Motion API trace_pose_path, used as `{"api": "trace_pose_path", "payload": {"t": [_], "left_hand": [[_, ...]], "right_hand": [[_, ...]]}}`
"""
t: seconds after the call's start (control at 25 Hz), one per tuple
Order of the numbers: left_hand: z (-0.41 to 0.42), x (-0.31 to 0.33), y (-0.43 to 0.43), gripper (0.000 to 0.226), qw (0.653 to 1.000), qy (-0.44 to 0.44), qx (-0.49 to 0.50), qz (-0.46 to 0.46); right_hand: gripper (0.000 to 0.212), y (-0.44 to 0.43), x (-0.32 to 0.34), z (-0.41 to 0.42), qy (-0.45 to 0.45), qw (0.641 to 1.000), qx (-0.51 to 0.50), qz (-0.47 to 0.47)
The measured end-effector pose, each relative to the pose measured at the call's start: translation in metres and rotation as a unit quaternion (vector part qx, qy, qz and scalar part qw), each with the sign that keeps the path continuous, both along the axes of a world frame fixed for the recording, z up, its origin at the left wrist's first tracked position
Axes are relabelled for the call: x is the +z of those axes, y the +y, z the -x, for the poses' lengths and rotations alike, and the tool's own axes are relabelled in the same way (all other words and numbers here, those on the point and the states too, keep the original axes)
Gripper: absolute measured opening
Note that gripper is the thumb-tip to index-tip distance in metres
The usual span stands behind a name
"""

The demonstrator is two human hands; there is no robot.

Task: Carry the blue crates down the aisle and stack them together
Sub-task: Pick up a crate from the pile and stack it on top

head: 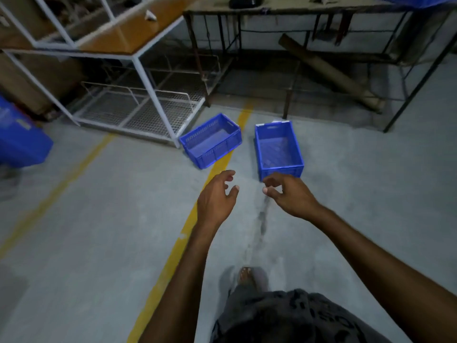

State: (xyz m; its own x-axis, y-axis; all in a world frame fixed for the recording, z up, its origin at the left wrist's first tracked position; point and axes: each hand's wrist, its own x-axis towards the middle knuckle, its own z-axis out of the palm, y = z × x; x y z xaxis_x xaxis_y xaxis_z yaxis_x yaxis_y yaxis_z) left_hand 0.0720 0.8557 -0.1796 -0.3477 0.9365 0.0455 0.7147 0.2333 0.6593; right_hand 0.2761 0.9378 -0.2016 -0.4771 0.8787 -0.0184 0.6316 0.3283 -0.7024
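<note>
Two blue crates sit on the concrete floor (99, 206) ahead of me, side by side but not touching. The left crate (211, 141) is turned at an angle with its near corner over the yellow floor line (178, 243), just beside the foot of the white wire rack (138, 70). The right crate (279, 150) sits squarer to me, near a leg of the dark metal tabletop frame (296, 33). Both look empty, I can see straight down to the bottoms, nothing in them.

So I'd say I'm at the pick-up-and-stack part. Neither crate is on the other yet. My left hand (217, 196) and right hand (288, 194) are both out in front, fingers loosely curled and apart, each grip holding nothing. The right one is just short of the near wall of the right crate.

Next move, as I figure it: get both hands on one crate's rim, probably the right one since it's closest, lift it and line it up over the other so it drops in square. The left crate being skewed means I'll likely need to turn one to match.

There's another blue bin (22, 142) off at the far left edge, too blurry to say much.
</note>
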Motion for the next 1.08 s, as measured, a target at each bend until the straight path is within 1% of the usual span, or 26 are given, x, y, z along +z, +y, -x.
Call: {"api": "trace_pose_path", "payload": {"t": [0.16, 0.28, 0.44, 0.52, 0.64, 0.72, 0.8, 0.92, 1.08], "left_hand": [[0.019, -0.001, 0.117, 0.035, 0.997, -0.004, -0.067, 0.049], [0.021, -0.015, 0.19, 0.034, 0.992, -0.007, -0.105, 0.068], [0.016, -0.058, 0.289, 0.031, 0.986, -0.055, -0.112, 0.11], [0.005, -0.087, 0.348, 0.032, 0.982, -0.063, -0.114, 0.138], [-0.012, -0.138, 0.437, 0.037, 0.976, -0.057, -0.094, 0.19], [-0.027, -0.177, 0.494, 0.041, 0.971, -0.069, -0.084, 0.214], [-0.035, -0.211, 0.536, 0.043, 0.968, -0.085, -0.07, 0.226], [-0.039, -0.261, 0.582, 0.046, 0.965, -0.106, -0.04, 0.236], [-0.035, -0.36, 0.629, 0.041, 0.962, -0.127, 0.016, 0.241]], "right_hand": [[0.024, 0.086, 0.002, 0.024, -0.009, 0.999, -0.041, 0.013], [0.021, 0.151, -0.015, 0.023, -0.01, 0.998, -0.056, 0.028], [0.023, 0.254, -0.049, -0.001, -0.038, 0.996, -0.076, 0.039], [0.022, 0.313, -0.072, -0.016, -0.054, 0.993, -0.091, 0.048], [0.02, 0.401, -0.121, -0.033, -0.09, 0.987, -0.103, 0.087], [0.018, 0.459, -0.156, -0.045, -0.12, 0.979, -0.097, 0.135], [0.017, 0.51, -0.189, -0.05, -0.153, 0.972, -0.09, 0.155], [0.02, 0.574, -0.241, -0.05, -0.212, 0.956, -0.066, 0.189], [0.023, 0.633, -0.345, -0.038, -0.231, 0.947, -0.053, 0.217]]}}
